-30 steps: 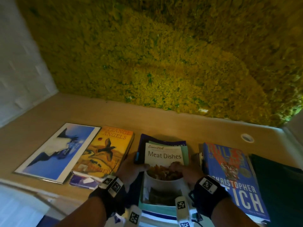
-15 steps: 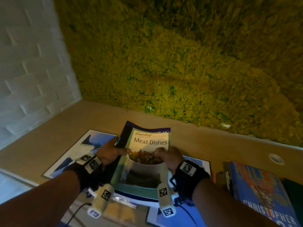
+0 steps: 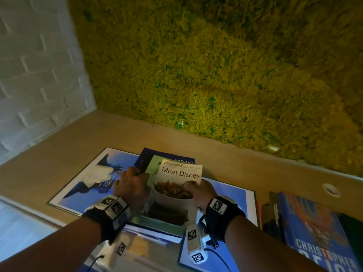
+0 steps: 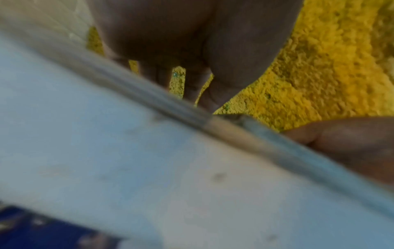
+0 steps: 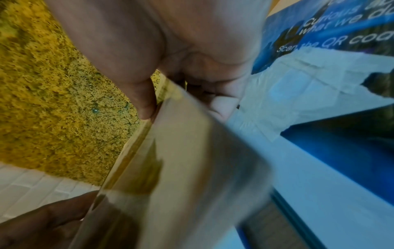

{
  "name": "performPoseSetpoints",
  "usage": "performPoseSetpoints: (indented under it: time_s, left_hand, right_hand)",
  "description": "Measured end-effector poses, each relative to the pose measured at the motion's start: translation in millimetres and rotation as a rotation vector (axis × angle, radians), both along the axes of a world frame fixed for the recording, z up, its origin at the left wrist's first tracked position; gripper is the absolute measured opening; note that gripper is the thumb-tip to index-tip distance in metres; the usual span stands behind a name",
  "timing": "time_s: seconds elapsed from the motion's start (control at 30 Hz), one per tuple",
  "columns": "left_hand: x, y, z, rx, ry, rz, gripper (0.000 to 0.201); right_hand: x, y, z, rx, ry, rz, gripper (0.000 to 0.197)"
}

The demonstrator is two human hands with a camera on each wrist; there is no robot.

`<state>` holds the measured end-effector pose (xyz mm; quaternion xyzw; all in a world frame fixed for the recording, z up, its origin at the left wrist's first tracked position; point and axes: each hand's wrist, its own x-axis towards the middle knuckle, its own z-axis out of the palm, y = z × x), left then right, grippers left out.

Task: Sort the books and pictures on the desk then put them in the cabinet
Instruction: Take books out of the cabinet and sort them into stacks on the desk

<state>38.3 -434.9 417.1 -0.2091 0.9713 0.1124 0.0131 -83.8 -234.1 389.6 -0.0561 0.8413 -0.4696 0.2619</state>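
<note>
Book stack held between both hands

The left hand (image 3: 131, 185) and right hand (image 3: 200, 190) grip the Meat Dishes book (image 3: 177, 183) stack's sides, thumbs on top, above the blue picture (image 3: 82, 181) near the desk (image 3: 98, 134) front edge.

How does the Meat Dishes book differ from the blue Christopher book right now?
The Meat Dishes book tops a stack held by the left hand and right hand; the blue Christopher book lies untouched on the desk. Meat Dishes has a pale food-photo cover; Christopher's is blue and looks larger. Both face up.
</note>
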Motion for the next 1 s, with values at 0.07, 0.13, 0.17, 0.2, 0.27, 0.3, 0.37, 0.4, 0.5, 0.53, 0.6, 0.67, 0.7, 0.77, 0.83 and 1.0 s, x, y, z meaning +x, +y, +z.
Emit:
performPoseSetpoints:
  time_s: [0.07,0.13,0.17,0.2,0.27,0.3,0.37,0.4,0.5,0.53,0.6,0.67,0.7,0.77,0.83,1.0]
  left_hand:
    - [-2,8,3,0.039,-0.014,-0.029,0.034]
    - [-3,18,4,0.133,0.011,-0.062,0.040]
    - [-4,25,4,0.207,0.045,-0.082,0.043]
    - [-4,33,4,0.278,0.081,-0.101,0.044]
    - [-4,50,1,0.420,0.154,-0.121,0.041]
    - [-6,59,-1,0.510,0.181,-0.118,0.036]
    - [-12,79,-7,0.669,0.218,-0.096,0.031]
    - [-14,95,-6,0.726,0.246,-0.083,0.027]
    - [-23,144,-3,0.851,0.274,-0.068,0.021]
    - [-25,160,-3,0.888,0.246,-0.062,0.023]
    - [-29,187,-9,0.891,0.145,-0.048,0.029]
    - [-31,204,-24,0.783,0.025,-0.004,0.048]
    - [-31,208,-30,0.667,-0.036,0.008,0.062]
    - [-28,213,-36,0.525,-0.115,0.031,0.074]
    - [-27,210,-36,0.578,-0.136,0.068,0.071]
    - [-26,195,-46,0.663,-0.070,0.132,0.085]
  right_hand:
    - [3,3,-2,-0.032,-0.117,-0.045,0.018]
    - [6,9,-3,-0.075,-0.199,-0.107,0.032]
    - [6,14,-6,-0.106,-0.208,-0.129,0.037]
    - [5,20,-8,-0.132,-0.195,-0.145,0.037]
    - [6,38,-7,-0.174,-0.163,-0.182,0.031]
    - [6,50,-9,-0.194,-0.159,-0.211,0.033]
    - [7,77,-5,-0.225,-0.144,-0.269,0.042]
    - [5,93,-4,-0.246,-0.135,-0.279,0.039]
    - [4,144,-1,-0.253,-0.119,-0.367,0.013]
    - [5,159,-2,-0.255,-0.113,-0.408,0.011]
    - [8,181,-7,-0.247,-0.093,-0.428,0.014]
    - [12,190,-16,-0.183,-0.074,-0.365,0.030]
    - [14,192,-22,-0.140,-0.051,-0.312,0.042]
    - [15,192,-36,-0.012,-0.005,-0.221,0.072]
    - [-8,200,-89,0.108,0.023,-0.190,0.090]
    - [8,198,-52,0.129,0.100,-0.143,0.078]
